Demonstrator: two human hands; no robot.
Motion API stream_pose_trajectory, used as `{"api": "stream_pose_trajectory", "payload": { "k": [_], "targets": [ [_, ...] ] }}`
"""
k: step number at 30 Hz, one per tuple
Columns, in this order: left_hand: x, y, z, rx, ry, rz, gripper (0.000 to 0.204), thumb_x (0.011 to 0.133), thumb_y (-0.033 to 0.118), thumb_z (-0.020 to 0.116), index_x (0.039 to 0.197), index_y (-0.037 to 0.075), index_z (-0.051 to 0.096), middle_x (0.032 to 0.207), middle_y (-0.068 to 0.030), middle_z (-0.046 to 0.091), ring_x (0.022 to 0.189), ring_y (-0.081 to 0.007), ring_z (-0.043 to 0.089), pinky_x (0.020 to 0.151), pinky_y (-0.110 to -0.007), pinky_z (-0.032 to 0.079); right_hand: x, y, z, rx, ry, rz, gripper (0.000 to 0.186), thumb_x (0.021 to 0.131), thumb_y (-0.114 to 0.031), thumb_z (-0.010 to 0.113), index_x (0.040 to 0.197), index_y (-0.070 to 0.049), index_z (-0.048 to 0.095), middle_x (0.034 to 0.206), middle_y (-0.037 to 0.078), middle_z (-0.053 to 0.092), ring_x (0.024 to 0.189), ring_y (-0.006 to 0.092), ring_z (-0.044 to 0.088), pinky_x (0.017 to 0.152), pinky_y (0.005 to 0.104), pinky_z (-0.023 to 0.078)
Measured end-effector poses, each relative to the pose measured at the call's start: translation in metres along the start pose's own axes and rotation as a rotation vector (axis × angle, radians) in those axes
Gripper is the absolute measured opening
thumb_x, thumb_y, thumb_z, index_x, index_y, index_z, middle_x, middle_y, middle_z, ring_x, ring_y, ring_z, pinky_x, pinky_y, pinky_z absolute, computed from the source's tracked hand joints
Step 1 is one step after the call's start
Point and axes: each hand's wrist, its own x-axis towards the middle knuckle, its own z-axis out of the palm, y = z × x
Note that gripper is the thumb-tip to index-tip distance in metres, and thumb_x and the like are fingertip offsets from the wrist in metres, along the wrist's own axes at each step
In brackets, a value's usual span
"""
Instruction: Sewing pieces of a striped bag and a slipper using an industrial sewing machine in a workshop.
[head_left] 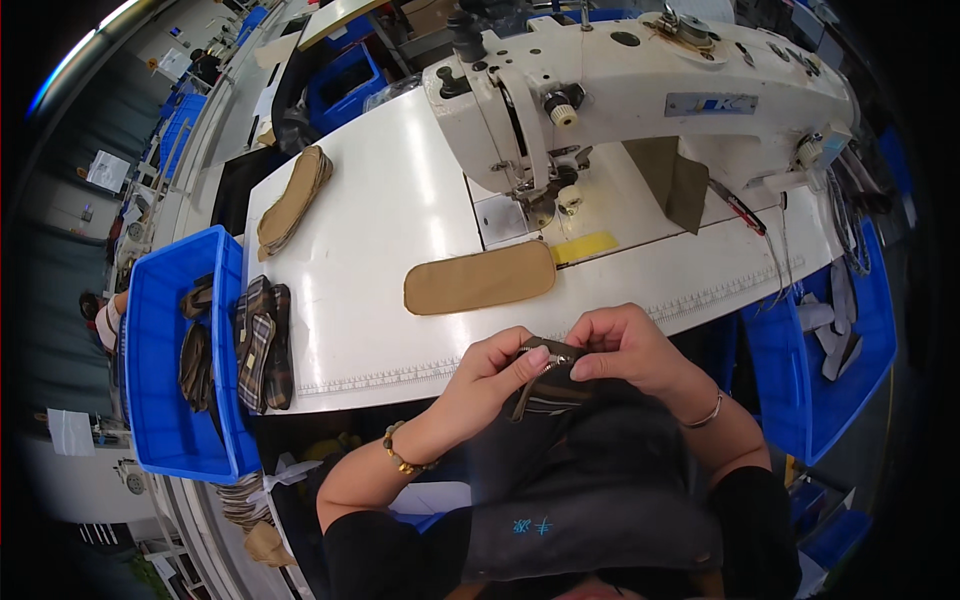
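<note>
Both forearms come up from the near side, elbows spread wide, and the hands meet just off the near edge of the bench [370, 210]. Here's the left hand [490, 372], reaching in toward the right with its wrist bent, a beaded bracelet [402, 455] behind it; thumb and curled fingers close together, pinching the left part of a dark olive fabric piece [545, 400]. And the right hand [632, 350], angled in from the near right, a thin bangle [708, 410] at its wrist: thumb and fingers almost together, gripping the fabric's upper right corner. Between those two grips runs a metal zipper [555, 362], with the left thumb laid right by it. The fabric hangs in front of the dark apron [595, 500], its lower part striped.

Beyond the hands, a tan rounded panel [480, 278] lies flat on the bench, near the sewing machine [640, 105]. Far left sits a tan stack [293, 205]; nearer left, plaid pieces [262, 345] rest beside a blue bin [185, 455].
</note>
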Motion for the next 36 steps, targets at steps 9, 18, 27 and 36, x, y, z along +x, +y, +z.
{"api": "stream_pose_trajectory", "payload": {
  "k": [9, 18, 27, 36],
  "targets": [
    [-0.026, -0.017, 0.028, 0.028, 0.351, 0.193, 0.017, 0.104, 0.016, 0.057, 0.100, 0.000, 0.061, 0.088, 0.0011, 0.062, 0.080, -0.0024, 0.053, 0.072, -0.019, 0.046, -0.006, 0.021, 0.027, -0.068, 0.093, -0.122, 0.014, 0.088, -0.009, 0.076, 0.093, 0.001, 0.068, 0.083, 0.003, 0.071, 0.075, 0.0057, 0.064, 0.068, 0.0217, 0.052],
    [-0.031, 0.092, -0.004, 1.205, 0.288, 0.233, 0.013, 0.089, 0.011, 0.070, 0.095, 0.002, 0.063, 0.078, -0.0142, 0.066, 0.067, -0.0339, 0.066, 0.056, -0.038, 0.050, 0.026, -0.008, -0.011, -1.509, 0.036, -0.836, 0.030, 0.082, -0.023, 0.075, 0.101, -0.001, 0.066, 0.118, 0.012, 0.064, 0.104, 0.0272, 0.063, 0.085, 0.0392, 0.052],
    [0.112, 0.057, -0.067, 1.194, 0.042, 0.227, 0.014, 0.093, 0.017, 0.065, 0.095, 0.003, 0.065, 0.074, -0.0192, 0.064, 0.070, -0.0387, 0.062, 0.065, -0.041, 0.049, 0.099, -0.014, -0.057, -1.827, -0.295, -0.710, 0.050, 0.084, -0.044, 0.070, 0.109, -0.001, 0.067, 0.124, 0.014, 0.061, 0.130, 0.0311, 0.050, 0.107, 0.0414, 0.037],
    [0.120, 0.047, -0.075, 1.240, 0.112, 0.239, 0.018, 0.091, 0.022, 0.067, 0.096, 0.005, 0.068, 0.077, -0.0165, 0.066, 0.075, -0.0371, 0.065, 0.067, -0.044, 0.050, 0.088, -0.018, -0.057, -1.887, -0.222, -0.959, 0.038, 0.083, -0.030, 0.069, 0.099, 0.004, 0.069, 0.106, 0.020, 0.069, 0.102, 0.0272, 0.064, 0.085, 0.0380, 0.047]
  ]
}}
